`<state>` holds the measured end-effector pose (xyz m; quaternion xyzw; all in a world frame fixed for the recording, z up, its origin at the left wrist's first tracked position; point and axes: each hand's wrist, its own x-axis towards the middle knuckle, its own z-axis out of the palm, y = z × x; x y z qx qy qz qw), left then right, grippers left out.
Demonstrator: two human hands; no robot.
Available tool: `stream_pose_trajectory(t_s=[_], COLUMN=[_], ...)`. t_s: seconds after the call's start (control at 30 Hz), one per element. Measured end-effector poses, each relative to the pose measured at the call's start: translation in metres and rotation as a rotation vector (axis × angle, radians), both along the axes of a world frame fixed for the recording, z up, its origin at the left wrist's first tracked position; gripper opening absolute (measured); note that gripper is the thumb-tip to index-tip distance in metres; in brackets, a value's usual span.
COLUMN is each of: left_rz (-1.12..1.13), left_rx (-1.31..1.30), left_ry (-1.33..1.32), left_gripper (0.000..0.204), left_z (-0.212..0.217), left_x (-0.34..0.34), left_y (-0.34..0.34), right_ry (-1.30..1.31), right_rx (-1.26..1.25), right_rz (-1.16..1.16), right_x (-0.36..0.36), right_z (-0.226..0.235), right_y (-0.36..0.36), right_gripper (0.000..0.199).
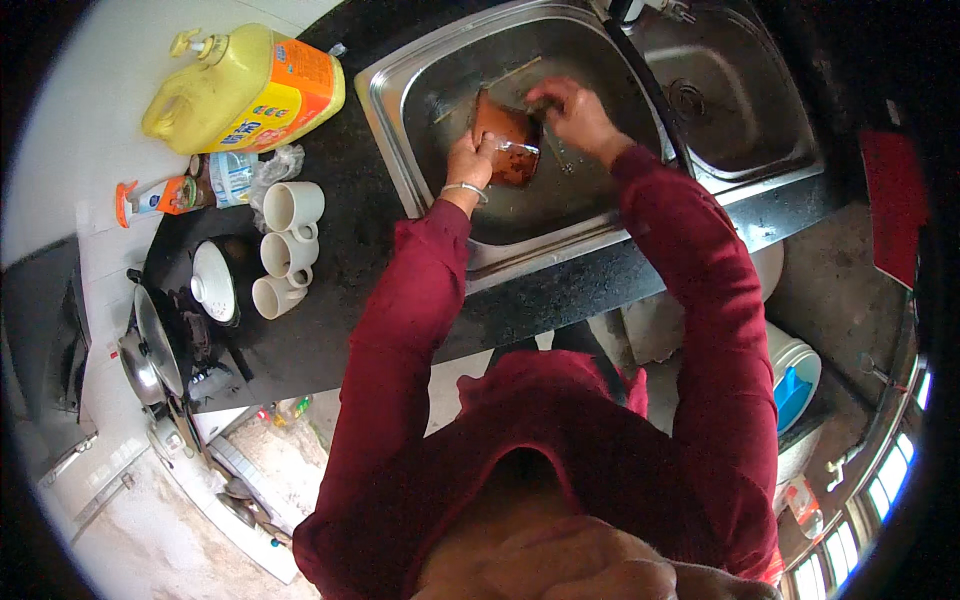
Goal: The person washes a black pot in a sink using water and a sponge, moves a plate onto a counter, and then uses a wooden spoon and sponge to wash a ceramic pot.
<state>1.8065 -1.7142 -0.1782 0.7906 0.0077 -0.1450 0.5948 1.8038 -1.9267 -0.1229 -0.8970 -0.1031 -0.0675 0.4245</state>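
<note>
Over the large steel sink basin (430, 160), my left hand (470, 165) grips a glossy reddish-brown vessel (512, 140), perhaps a mug, by its near left side. The vessel is tilted, and its surface looks wet. My right hand (583, 117) is at the vessel's right rim, with its fingers closed around something small and dark that I cannot make out. A thin light stick (518, 74) lies in the basin beyond the vessel.
Three white mugs (290, 208) stand in a row on the black counter left of the sink. Behind them are a yellow pump jug (250, 90), a spray bottle (150, 200) and a white-lidded pot (213, 279). A dark faucet spout (650, 85) crosses between the two basins.
</note>
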Motion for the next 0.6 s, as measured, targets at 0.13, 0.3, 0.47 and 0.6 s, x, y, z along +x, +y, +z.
stream_pose_trajectory(t_s=[0.13, 0.3, 0.47, 0.6], left_rz=[0.121, 0.132, 0.074, 0.158], left_rx=[-0.149, -0.326, -0.146, -0.338], left_ry=[-0.116, -0.076, -0.222, -0.146], left_gripper=[0.021, 0.030, 0.037, 0.028], left_z=[0.015, 0.066, 0.107, 0.124], left_x=[-0.006, -0.018, -0.024, -0.039], left_y=[-0.004, -0.009, 0.001, 0.005], right_ry=[-0.296, -0.435, -0.012, 0.464], right_rx=[-0.129, -0.210, 0.277, 0.675], right_rz=[0.417, 0.413, 0.137, 0.063], right_x=[-0.057, -0.047, -0.003, 0.019], right_z=[0.045, 0.040, 0.061, 0.054], right_y=[0.031, 0.031, 0.024, 0.001], right_gripper=[0.028, 0.021, 0.021, 0.024])
